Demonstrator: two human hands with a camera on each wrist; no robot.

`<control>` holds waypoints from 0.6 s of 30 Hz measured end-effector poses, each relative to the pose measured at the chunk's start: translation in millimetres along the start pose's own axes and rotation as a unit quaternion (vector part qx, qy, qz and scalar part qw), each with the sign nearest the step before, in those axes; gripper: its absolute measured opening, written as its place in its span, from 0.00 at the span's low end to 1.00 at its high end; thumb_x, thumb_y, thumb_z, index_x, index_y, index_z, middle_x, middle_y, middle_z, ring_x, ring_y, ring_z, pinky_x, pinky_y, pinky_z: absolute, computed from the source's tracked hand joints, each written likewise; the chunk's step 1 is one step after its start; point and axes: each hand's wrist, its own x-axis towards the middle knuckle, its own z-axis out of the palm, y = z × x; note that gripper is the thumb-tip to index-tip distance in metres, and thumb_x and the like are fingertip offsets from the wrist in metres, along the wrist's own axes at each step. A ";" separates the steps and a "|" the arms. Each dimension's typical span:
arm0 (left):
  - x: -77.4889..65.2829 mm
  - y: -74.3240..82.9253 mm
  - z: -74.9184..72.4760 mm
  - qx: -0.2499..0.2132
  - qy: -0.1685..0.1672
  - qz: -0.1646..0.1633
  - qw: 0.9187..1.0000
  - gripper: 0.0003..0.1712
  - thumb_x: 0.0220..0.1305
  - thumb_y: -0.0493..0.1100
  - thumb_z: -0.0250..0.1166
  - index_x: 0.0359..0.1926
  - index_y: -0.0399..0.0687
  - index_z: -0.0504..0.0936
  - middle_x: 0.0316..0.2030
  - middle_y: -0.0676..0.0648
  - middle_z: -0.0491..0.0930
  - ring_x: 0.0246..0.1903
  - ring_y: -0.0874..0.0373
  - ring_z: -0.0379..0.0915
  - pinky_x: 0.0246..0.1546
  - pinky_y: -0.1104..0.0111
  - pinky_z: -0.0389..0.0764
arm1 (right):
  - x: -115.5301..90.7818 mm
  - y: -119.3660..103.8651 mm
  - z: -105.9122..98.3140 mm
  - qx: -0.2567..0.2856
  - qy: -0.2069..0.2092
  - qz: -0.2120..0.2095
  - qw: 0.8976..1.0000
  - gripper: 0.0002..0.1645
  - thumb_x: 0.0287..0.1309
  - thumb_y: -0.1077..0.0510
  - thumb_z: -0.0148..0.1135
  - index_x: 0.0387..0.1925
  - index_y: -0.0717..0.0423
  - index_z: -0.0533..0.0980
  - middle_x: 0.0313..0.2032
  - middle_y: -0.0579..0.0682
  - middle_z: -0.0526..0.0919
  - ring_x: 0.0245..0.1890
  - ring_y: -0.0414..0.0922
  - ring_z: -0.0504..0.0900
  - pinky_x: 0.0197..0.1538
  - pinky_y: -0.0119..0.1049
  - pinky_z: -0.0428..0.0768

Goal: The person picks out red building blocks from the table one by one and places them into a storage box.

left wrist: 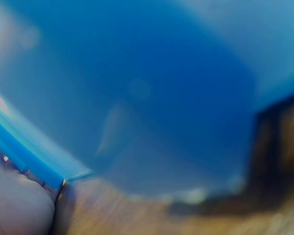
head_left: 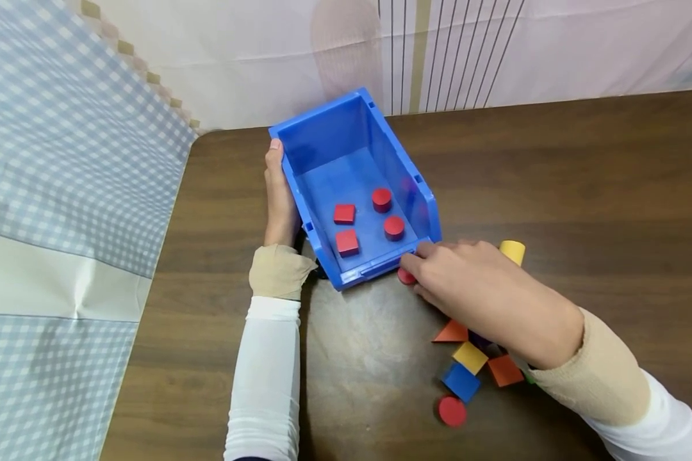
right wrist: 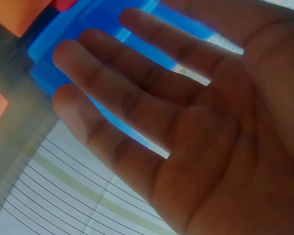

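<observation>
My left hand (head_left: 280, 203) grips the left side wall of a blue bin (head_left: 406, 160); in the left wrist view the bin wall (left wrist: 152, 98) fills most of the picture, blurred. Two red square blocks (head_left: 347, 242) and two red cylinders (head_left: 394, 227) lie inside, near its front. At the bin's front right corner my right hand (head_left: 473, 288) pinches a red round block (head_left: 406, 276) at the fingertips, partly hidden by the fingers. From the right wrist, the other fingers (right wrist: 122, 103) extend loosely, and a red edge (right wrist: 64, 4) shows past the index fingertip.
Below the right hand lie a red disc (head_left: 452, 410), a blue block (head_left: 461, 381), a yellow block (head_left: 470, 357), an orange triangle (head_left: 452, 332) and an orange block (head_left: 505, 370). A yellow cylinder (head_left: 512, 251) stands behind that hand. A patterned curtain (head_left: 254, 57) borders the wooden table (head_left: 582, 179).
</observation>
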 end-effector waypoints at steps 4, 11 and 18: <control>2.8 3.0 0.1 0.003 -0.005 0.015 1.000 0.32 0.66 0.71 0.41 0.65 0.70 0.71 0.61 0.53 0.72 0.58 0.53 0.68 0.56 0.54 0.67 | 2.9 0.9 1.0 -0.011 -0.043 0.011 0.999 0.09 0.57 0.62 0.65 0.39 0.47 0.77 0.25 0.45 0.70 0.20 0.41 0.67 0.20 0.36 0.67; 1.2 -0.6 0.6 0.002 0.004 -0.003 1.000 0.34 0.65 0.72 0.42 0.64 0.67 0.73 0.59 0.52 0.74 0.56 0.52 0.70 0.55 0.54 0.68 | 4.3 4.2 8.8 0.007 -0.078 0.002 0.997 0.19 0.52 0.62 0.69 0.45 0.43 0.77 0.27 0.44 0.74 0.27 0.41 0.72 0.25 0.38 0.71; 0.5 -2.1 -1.2 0.006 0.006 0.002 1.000 0.34 0.65 0.72 0.41 0.64 0.67 0.72 0.59 0.51 0.74 0.56 0.51 0.70 0.55 0.53 0.68 | 4.2 1.9 14.1 -0.015 -0.093 0.007 0.996 0.29 0.45 0.61 0.73 0.51 0.41 0.77 0.38 0.49 0.79 0.36 0.48 0.75 0.34 0.46 0.73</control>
